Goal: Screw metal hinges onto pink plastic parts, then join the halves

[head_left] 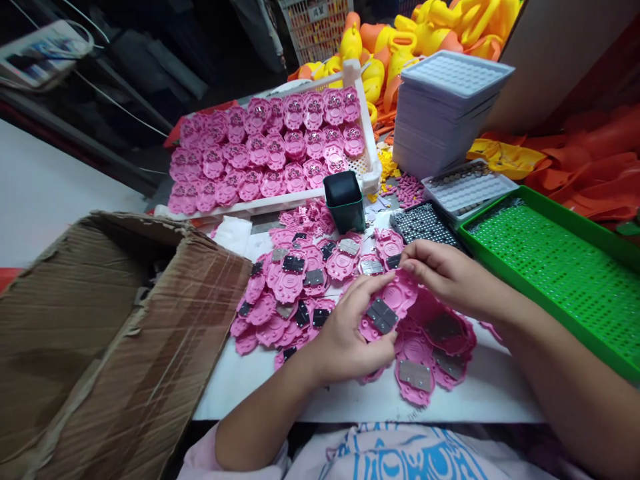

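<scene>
My left hand (345, 333) grips a pink plastic shell (399, 297) by its sides. A dark plate (382, 315) is fixed on the shell's lower part, facing me. Over the shell's upper edge, the thumb and forefinger of my right hand (440, 273) are pinched together; what is between them is too small to make out. Many similar pink shells (287, 273), with black or silver plates, lie heaped left of my hands. More pink shells with plates (416, 373) lie under and beside my right wrist.
An open cardboard box (115, 333) stands at left. Behind the heap are a white crate (371, 150) of pink parts and a dark green cup (345, 207). At right are a black tray of small metal pieces (427, 223), a green tray (560, 267) and stacked white trays (440, 113).
</scene>
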`<state>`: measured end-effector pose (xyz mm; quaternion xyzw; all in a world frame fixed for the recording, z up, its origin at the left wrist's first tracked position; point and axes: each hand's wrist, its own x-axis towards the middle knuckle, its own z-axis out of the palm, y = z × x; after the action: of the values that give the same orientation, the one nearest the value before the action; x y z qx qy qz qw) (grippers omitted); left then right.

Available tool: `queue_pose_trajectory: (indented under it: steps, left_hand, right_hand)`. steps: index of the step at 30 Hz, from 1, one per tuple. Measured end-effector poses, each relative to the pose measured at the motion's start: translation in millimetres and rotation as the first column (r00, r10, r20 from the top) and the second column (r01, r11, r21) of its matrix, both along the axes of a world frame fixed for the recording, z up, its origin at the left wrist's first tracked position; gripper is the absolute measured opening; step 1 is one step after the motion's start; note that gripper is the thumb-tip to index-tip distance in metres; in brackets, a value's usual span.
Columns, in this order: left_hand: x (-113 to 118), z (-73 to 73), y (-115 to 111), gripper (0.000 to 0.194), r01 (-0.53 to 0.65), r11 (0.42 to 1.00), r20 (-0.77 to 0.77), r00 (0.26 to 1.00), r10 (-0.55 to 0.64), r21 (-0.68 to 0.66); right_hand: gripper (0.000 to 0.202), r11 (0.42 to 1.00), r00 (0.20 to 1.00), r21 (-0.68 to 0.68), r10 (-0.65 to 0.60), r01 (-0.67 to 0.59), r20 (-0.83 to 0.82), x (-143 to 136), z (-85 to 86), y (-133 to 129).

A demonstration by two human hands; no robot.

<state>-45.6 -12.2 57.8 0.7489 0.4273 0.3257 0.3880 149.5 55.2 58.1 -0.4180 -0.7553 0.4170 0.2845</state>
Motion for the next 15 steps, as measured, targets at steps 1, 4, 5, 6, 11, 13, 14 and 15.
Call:
queue_pose_trajectory:
  steps: [1, 4, 5, 6, 11, 13, 14, 15]
  left_hand:
    - [-0.1, -0.8, 0.1, 0.069, -0.001, 1.000, 0.010, 1.000, 0.001, 0.007]
    - [-1.0, -2.7, -0.2, 0.071, -0.019, 1.000, 0.027, 0.999, 0.018, 0.022]
    - [-1.4, -3.0, -0.5, 0.072, -0.023, 0.999, 0.027, 0.999, 0.022, 0.029]
    - [-1.7, -3.2, -0.8, 0.072, -0.027, 0.999, 0.027, 0.999, 0.026, 0.035]
    - [-2.6, -4.0, -1.8, 0.072, -0.035, 0.996, 0.065, 0.997, 0.030, 0.076]
    - [-2.7, -4.4, -1.5, 0.072, -0.032, 0.995, 0.089, 0.996, 0.023, 0.097]
    - [-2.7, -4.7, -1.1, 0.073, -0.025, 0.994, 0.096, 0.995, 0.015, 0.108]
    - [-2.7, -5.0, -0.5, 0.073, -0.017, 0.993, 0.098, 0.995, 0.005, 0.118]
  right_hand:
    - [0.022, 1.000, 1.000, -0.014, -0.004, 0.004, -0.025, -0.2, 0.0, -0.7]
    - [0.025, 0.996, 0.991, -0.085, -0.022, 0.011, -0.135, -0.4, 0.8, -3.2]
    - [0.026, 0.994, 0.983, -0.111, -0.025, 0.005, -0.180, -0.3, 1.2, -4.1]
    - [0.026, 0.991, 0.974, -0.136, -0.027, -0.004, -0.226, -0.2, 1.6, -4.9]
    - [0.024, 0.953, 0.899, -0.297, -0.082, -0.055, -0.429, -2.0, 2.1, -7.3]
    - [0.024, 0.923, 0.867, -0.378, -0.125, -0.078, -0.483, -3.8, 1.0, -7.6]
    - [0.023, 0.909, 0.851, -0.406, -0.139, -0.094, -0.507, -4.8, 0.3, -7.9]
    - [0.023, 0.897, 0.836, -0.428, -0.150, -0.109, -0.528, -5.9, -0.4, -8.4]
